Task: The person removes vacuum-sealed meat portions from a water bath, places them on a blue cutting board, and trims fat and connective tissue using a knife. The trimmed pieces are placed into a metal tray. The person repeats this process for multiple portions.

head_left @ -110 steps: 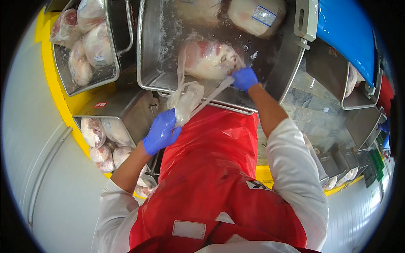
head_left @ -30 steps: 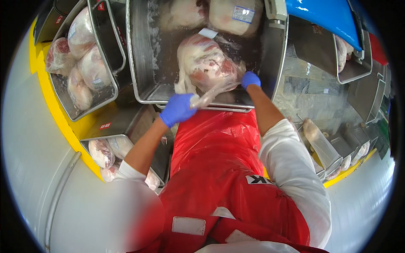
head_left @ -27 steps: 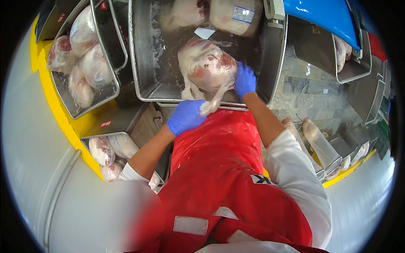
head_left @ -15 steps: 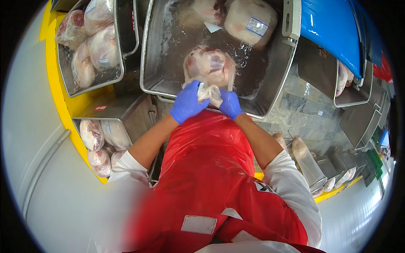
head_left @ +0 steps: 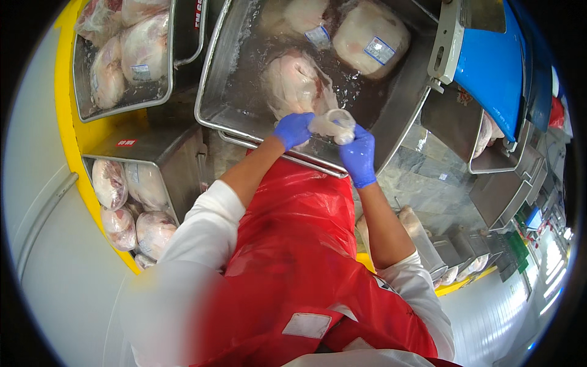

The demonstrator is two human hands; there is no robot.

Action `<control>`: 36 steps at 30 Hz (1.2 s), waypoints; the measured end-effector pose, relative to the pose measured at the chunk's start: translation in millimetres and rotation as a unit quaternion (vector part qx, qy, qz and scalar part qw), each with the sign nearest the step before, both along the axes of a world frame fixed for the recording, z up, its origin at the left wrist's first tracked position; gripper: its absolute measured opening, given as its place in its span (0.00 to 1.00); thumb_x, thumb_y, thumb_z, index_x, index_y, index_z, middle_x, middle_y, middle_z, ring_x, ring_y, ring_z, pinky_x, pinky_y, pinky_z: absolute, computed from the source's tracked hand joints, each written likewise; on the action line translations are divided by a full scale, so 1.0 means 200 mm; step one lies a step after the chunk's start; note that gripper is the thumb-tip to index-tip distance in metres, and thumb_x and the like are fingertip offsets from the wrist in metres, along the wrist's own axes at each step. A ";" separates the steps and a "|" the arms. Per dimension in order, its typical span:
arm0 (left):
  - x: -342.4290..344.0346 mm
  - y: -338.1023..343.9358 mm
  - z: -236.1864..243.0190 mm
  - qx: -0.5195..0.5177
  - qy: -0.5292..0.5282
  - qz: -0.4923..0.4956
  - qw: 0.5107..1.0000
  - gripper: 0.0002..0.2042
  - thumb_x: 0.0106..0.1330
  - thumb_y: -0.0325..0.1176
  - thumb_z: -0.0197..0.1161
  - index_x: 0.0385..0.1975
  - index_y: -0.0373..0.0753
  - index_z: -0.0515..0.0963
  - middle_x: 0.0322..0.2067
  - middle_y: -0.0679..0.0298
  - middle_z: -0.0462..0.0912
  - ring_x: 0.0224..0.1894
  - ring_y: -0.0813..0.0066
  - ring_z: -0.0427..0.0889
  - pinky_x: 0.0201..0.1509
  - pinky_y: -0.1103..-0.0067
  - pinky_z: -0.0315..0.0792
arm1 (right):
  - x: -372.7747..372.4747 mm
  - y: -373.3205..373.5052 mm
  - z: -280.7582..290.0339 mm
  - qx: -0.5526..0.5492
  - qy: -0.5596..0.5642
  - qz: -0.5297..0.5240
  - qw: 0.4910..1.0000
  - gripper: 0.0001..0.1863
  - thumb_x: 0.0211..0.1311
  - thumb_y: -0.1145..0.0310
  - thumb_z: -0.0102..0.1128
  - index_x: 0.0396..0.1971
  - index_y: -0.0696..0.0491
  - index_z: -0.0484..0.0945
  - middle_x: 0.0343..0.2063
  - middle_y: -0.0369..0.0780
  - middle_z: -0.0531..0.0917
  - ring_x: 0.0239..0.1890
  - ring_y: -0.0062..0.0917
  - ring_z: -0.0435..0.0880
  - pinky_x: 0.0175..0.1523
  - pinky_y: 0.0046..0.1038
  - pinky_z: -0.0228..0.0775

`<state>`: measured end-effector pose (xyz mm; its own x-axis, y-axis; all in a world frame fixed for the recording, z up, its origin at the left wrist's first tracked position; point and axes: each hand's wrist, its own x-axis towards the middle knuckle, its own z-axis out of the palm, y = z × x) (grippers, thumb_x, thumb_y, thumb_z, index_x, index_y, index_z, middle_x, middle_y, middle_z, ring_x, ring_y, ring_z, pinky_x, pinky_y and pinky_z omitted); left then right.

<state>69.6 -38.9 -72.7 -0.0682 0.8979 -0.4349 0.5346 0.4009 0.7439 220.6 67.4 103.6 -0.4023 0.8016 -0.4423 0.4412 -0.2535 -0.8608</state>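
At ten o'clock a steel bin [head_left: 137, 95] holds bagged cuts [head_left: 109, 73], the uppermost cropped by the frame; at nine o'clock, wrapped meat [head_left: 110, 183] packs a second bin [head_left: 156, 142], the lowest pieces partly hidden beside a white sleeve [head_left: 205, 223]. A pale-and-red blur [head_left: 165, 312] veils part of the red apron [head_left: 293, 244] at half past seven. At twelve o'clock, inside a steel tub [head_left: 229, 92], a bagged piece of meat [head_left: 296, 79] lies near the front rim, its lower end covered by the gloved left hand [head_left: 295, 130], which is closed around gathered plastic film [head_left: 330, 124]. Toward two o'clock the gloved right hand [head_left: 358, 153] grips the film's looped end, some fingertips out of sight. Two more packages sit farther back, the left one [head_left: 306, 15] cut by the top edge, the right one [head_left: 371, 40] whole. Dark wet tub base leaves room between the meat and the right wall. A blue sheet [head_left: 489, 79] at two o'clock obscures equipment beyond; tiled floor [head_left: 422, 177] stretches at three, and small, indistinct bins [head_left: 449, 248] line four.
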 end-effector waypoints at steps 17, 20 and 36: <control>-0.29 -0.16 1.02 0.004 -0.142 0.083 0.986 0.11 0.56 0.25 0.63 0.40 0.39 0.79 0.30 0.53 0.83 0.35 0.56 0.85 0.42 0.68 0.78 | -0.43 0.05 -0.59 0.249 0.066 0.598 0.759 0.29 0.54 0.55 0.71 0.56 0.48 0.79 0.57 0.49 0.80 0.60 0.47 0.78 0.65 0.44 0.69; -0.35 -0.20 0.92 0.006 -0.227 0.242 0.943 0.13 0.59 0.23 0.61 0.44 0.37 0.78 0.36 0.60 0.84 0.42 0.67 0.84 0.49 0.73 0.76 | -0.38 -0.03 -0.70 0.098 0.023 0.536 0.838 0.14 0.53 0.59 0.70 0.36 0.51 0.84 0.39 0.49 0.86 0.45 0.49 0.84 0.53 0.47 0.74; -0.23 0.55 -0.27 -0.147 0.125 0.304 0.933 0.43 0.63 0.41 0.70 0.73 0.31 0.54 0.67 0.34 0.66 0.54 0.38 0.82 0.59 0.63 0.79 | -0.09 -0.06 -0.67 0.027 -0.109 0.149 0.982 0.17 0.66 0.63 0.62 0.47 0.61 0.81 0.42 0.57 0.84 0.46 0.53 0.85 0.51 0.47 0.75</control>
